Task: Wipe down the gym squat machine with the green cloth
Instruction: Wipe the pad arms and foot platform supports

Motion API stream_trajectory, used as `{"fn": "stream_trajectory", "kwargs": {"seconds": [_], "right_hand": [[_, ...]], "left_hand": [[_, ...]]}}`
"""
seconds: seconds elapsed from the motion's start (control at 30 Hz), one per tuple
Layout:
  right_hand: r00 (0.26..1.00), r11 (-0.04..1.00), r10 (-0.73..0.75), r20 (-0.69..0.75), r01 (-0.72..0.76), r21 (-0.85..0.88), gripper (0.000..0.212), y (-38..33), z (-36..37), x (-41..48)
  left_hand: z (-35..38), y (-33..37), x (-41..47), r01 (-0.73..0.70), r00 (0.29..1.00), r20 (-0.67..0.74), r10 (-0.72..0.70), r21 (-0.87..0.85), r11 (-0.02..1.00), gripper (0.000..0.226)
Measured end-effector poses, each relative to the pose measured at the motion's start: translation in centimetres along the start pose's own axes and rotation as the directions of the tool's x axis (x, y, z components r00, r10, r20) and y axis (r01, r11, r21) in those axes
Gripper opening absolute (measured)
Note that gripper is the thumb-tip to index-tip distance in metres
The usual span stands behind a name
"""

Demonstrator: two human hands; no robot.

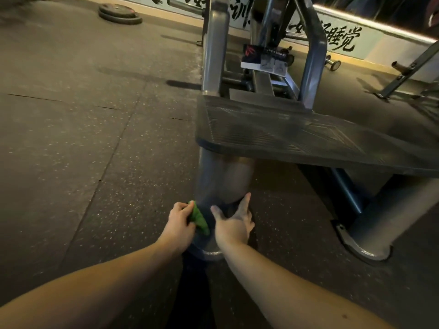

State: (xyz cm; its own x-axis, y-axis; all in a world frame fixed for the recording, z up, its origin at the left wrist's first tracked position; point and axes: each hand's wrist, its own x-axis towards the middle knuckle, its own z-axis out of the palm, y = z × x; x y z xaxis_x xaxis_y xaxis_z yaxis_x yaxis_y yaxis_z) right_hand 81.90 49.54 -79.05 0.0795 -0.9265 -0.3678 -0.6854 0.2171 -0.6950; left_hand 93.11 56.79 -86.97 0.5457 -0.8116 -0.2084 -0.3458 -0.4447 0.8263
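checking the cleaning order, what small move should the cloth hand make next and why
Probably slide the green cloth up the grey tube toward the footplate. The left hand grips it at the tube's low end near the floor, while the right hand is open beside the tube.

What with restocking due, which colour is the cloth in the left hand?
The cloth is green; head view.

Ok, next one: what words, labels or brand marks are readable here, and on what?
"睡觉": black brush characters on the wall banner, right end; those further left are hidden by the frame or blurred.
"…UPER SQUAT": white print on the placard on the squat machine; blurred, first letter unsure.
Placard's red logo, small pictures: unreadable.
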Motion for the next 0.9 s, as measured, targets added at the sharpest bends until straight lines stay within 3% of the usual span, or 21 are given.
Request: {"fn": "stream_trajectory", "kwargs": {"seconds": [0.23,0.47,0.67,0.77,0.9], "right_hand": [[0.999,1.000,0.020,-0.029,-0.021,-0.018,0.112,-0.1,1.0,0.3],[0.998,1.000,0.027,-0.061,-0.027,-0.002,0.121,0.2,2.0,-0.1],[0.998,1.000,0.008,-0.058,-0.008,-0.014,0.121,0.0,1.8,0.0],[0.997,1.000,0.009,-0.075,-0.010,-0.014,0.121,0.0,1.8,0.2],[0.997,0.999,0.005,-0.071,-0.007,-0.032,0.122,0.4,1.9,1.0]], "left_hand": [[1.0,0.7,-1.8,0.010,0.966,-0.257,-0.019,-0.036,0.999,0.030],[1.9,-1.6,-2.0,0.147,0.983,-0.124,-0.133,0.105,0.984,0.025],[2.2,1.2,-3.6,-0.009,0.994,-0.112,0.011,0.019,1.000,0.009],[2.6,1.8,-3.6,0.002,0.986,-0.168,-0.009,-0.041,0.999,0.005],[2.1,1.2,-2.7,-0.017,0.992,-0.128,0.012,-0.034,0.999,0.010]]}}
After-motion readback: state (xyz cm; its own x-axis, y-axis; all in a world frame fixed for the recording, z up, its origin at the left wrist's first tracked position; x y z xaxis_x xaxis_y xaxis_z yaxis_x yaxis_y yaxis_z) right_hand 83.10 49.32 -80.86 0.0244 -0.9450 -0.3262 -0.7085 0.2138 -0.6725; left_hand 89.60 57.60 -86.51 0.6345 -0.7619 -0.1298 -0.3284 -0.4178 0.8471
